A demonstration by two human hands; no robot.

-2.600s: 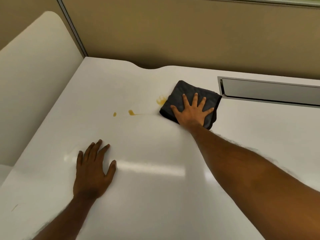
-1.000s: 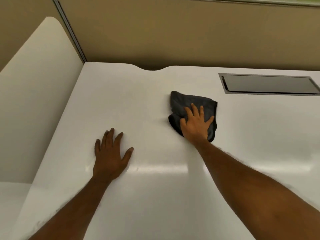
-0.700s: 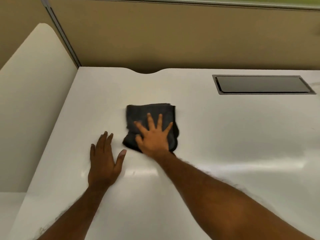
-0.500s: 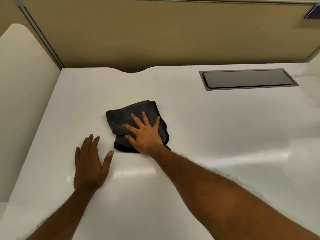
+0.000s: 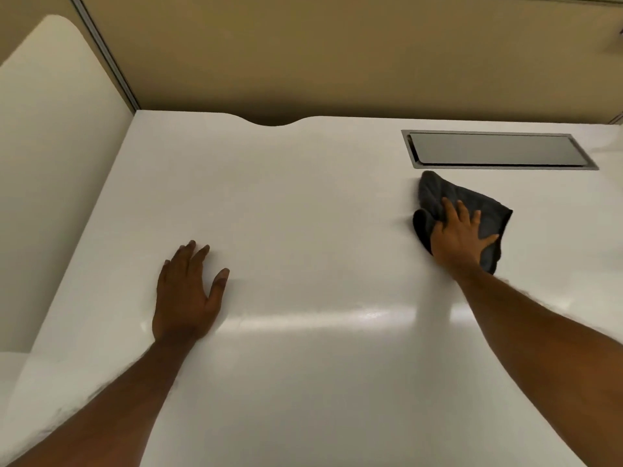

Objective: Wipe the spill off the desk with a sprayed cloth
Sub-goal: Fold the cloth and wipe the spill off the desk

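A dark grey cloth [image 5: 438,193] lies bunched on the white desk [image 5: 303,203], at the right, just in front of the metal cable flap. My right hand [image 5: 460,235] presses flat on the cloth with fingers spread, covering its near half. My left hand [image 5: 187,298] rests palm down on the bare desk at the left, holding nothing. No brown spill marks show on the desk surface.
A recessed grey metal cable flap [image 5: 499,150] sits in the desk at the back right. A tan partition wall [image 5: 337,55] runs along the back edge. A white side panel [image 5: 50,163] stands along the desk's left edge.
My right hand has slid the cloth from beside my left hand across to the right, up to the cable flap. The brown spots seen earlier are gone. My left hand has stayed planted.
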